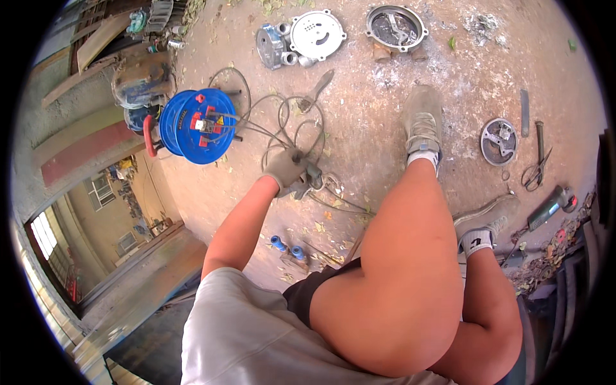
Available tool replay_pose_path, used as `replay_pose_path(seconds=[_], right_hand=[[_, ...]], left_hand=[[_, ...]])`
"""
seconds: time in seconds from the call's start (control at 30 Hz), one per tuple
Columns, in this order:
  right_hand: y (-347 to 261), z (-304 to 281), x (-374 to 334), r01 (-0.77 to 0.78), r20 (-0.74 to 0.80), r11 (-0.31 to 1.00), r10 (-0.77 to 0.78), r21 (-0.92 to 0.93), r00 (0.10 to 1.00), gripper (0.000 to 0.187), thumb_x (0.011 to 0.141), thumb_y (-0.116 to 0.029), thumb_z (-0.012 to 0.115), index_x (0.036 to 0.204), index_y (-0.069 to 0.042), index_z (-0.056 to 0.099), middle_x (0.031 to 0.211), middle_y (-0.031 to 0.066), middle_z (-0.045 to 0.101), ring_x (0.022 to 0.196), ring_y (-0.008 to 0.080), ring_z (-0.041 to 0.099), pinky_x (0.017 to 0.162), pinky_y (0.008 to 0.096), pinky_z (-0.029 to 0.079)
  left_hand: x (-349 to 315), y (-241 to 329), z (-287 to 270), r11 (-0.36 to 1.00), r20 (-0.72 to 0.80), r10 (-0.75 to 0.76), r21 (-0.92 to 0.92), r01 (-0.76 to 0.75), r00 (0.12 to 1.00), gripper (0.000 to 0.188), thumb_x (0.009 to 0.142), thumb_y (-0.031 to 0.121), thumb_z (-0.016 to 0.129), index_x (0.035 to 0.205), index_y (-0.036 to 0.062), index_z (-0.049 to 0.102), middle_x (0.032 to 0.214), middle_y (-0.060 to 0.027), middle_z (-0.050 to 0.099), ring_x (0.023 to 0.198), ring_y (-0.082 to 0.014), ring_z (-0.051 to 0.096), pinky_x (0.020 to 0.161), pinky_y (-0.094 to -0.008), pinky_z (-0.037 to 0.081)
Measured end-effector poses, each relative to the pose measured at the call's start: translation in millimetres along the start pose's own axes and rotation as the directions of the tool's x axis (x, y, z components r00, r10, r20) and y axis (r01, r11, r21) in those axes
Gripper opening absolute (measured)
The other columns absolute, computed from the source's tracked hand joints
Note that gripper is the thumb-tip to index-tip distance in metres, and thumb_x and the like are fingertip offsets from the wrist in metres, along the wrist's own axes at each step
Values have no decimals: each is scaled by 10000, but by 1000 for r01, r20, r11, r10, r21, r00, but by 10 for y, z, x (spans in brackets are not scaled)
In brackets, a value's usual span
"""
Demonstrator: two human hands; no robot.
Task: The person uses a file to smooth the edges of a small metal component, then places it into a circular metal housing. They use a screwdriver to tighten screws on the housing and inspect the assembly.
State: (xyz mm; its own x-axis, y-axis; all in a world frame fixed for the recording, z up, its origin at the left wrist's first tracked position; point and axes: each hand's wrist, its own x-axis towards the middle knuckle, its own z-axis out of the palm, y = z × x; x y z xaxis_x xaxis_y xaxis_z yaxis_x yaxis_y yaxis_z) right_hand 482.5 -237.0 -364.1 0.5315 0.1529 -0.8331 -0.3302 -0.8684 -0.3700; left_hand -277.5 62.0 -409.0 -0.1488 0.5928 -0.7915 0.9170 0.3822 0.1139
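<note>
My left hand (285,168), in a grey-brown work glove, reaches down to the ground with its fingers curled round a dark grey rounded tool (313,176). Part of this tool is hidden under the glove, so its exact kind is unclear. Loops of grey cable (282,119) lie around it and run to a blue cable reel (221,144) with red sockets and plugs in it. A flat-bladed tool (323,83) rests beyond the loops. My right hand is out of sight.
Cast-metal housings (317,35) and a round open housing (414,43) lie far ahead. To the right are a metal disc (491,153), a flat bar (525,112), scissors (534,174) and a green power tool (545,210). Two blue-ended pieces (297,252) sit nearer. My shoe (423,122) stands mid-right.
</note>
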Motion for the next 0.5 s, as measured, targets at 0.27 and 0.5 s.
replay_pose_path(seconds=[0.27,0.5], right_hand=[[285,-281,-1599,139,24,877,-169,460,985,364,1038,-332,687,1191,-9,619,1183,116,664,1137,239,640,1027,409,464],[628,-338,-2862,243,53,743,-351,623,935,506,1052,-406,646,1362,-6,621,1359,142,667,1281,262,628,1130,418,439]], left_hand=[[-620,-285,646,976,-151,-178,-151,155,972,805,886,621,796,1330,-38,663,1200,-260,775,1125,-442,758,1017,-507,577],[-465,-699,1122,951,-562,-234,-303,65,793,890,855,502,905,1531,30,569,1342,-302,716,1226,-444,725,1038,-506,578]])
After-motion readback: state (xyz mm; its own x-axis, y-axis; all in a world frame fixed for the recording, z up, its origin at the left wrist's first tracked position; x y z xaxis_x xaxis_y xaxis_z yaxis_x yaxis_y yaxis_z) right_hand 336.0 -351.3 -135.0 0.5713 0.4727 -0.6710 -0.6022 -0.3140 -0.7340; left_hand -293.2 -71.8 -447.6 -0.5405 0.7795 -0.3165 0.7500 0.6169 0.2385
